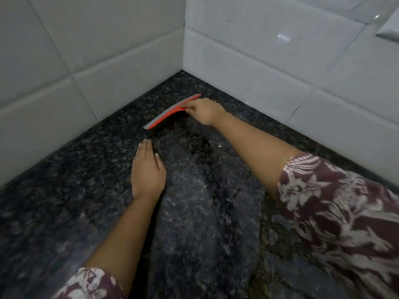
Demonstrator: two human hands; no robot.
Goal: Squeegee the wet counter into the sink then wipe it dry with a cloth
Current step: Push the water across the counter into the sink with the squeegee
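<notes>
Your right hand (205, 111) has its fingers (191, 106) pinched on the stub handle of the one orange plastic squeegee with a grey rubber blade (170, 112), set near the tiled corner of the wet, speckled black granite desk (64, 190). It should handle light and stiff, slick when wet; grip the handle. Your left hand (148, 171) lies flat, its fingers (144, 148) together, holding nothing.

White tiled walls (108, 50) meet at corner, w/ grey grout.
</notes>
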